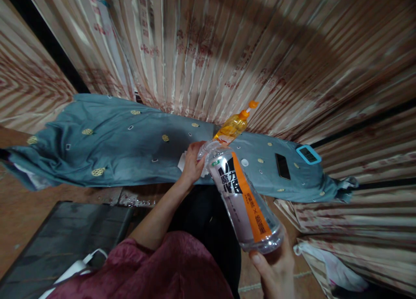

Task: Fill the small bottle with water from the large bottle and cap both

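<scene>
A large clear plastic bottle [242, 203] with an orange, black and white label slants across the middle, its base toward me. Under its base, my right hand [273, 264] is closed around the bottom end. At the neck end my left hand [194, 162] has its fingers wrapped, some of them hidden by the bottle. White paper [182, 161] shows beside and beneath the left hand. Just beyond the neck stands a pump bottle [232, 126] of yellow-orange liquid with an orange pump top, its lower part partly hidden by the clear bottle.
A narrow board under a grey-green patterned cloth [130, 138] runs across. On its right lie a white round cap-like disc [245, 162], a dark phone [283, 166] and a blue-framed digital timer [308, 154]. Striped curtains [227, 43] hang behind. A dark stool-like surface [65, 234] is at lower left.
</scene>
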### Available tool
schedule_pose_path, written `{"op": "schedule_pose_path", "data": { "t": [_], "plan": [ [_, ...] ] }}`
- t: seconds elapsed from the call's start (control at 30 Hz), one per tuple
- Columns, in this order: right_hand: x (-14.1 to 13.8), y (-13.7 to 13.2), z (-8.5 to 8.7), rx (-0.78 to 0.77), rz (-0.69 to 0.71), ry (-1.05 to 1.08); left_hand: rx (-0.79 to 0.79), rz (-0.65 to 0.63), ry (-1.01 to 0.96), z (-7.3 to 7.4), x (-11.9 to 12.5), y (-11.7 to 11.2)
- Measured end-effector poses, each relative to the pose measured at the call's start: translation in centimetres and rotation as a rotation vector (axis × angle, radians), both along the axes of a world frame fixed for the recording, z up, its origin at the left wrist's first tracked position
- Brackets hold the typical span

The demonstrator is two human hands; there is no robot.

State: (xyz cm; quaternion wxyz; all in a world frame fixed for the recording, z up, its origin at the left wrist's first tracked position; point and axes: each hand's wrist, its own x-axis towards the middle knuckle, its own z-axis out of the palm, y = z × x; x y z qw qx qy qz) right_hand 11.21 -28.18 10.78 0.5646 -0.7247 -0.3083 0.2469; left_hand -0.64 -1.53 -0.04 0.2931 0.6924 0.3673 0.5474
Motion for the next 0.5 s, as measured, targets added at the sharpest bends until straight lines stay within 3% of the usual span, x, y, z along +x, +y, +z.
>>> {"op": "schedule_pose_path", "data": {
  "t": [0.5],
  "plan": [
    [-0.57, 0.31, 0.74, -0.026, -0.053, 0.07, -0.014, 0.013, 0.024, 0.05, 0.0, 0.02]
  ]
}}
